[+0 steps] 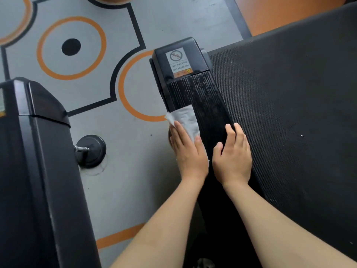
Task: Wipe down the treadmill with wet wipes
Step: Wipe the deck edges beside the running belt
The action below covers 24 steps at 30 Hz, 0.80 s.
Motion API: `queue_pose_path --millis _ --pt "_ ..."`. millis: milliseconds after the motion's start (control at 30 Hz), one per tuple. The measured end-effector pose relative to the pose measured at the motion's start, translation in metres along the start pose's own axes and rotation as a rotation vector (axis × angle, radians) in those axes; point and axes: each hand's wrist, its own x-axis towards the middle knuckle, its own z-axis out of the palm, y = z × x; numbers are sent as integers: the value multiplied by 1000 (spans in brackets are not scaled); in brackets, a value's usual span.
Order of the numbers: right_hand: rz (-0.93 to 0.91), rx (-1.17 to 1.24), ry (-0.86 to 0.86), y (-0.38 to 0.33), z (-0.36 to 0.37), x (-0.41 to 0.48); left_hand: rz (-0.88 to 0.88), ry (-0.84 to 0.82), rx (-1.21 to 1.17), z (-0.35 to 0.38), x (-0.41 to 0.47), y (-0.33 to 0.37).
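Note:
The treadmill's ribbed black side rail [204,97] runs away from me beside the dark belt [289,113]. Its end cap [179,60] carries a white warning sticker. A white wet wipe [186,118] lies flat on the rail's left edge. My left hand [188,151] presses on the wipe with straight fingers. My right hand [232,157] rests on the rail's right side, its fingertips over the edge by the belt. The rail ahead of the wipe looks streaked and wet.
A second black treadmill [38,161] stands at the left, with a round levelling foot [91,150] on the floor beside it. Grey floor [119,171] with orange rings and black lines lies between the two machines.

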Motion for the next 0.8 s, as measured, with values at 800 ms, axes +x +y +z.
queue_pose_path --millis 800 --pt "-2 -30 -45 0 -3 -1 334 -116 783 -29 129 34"
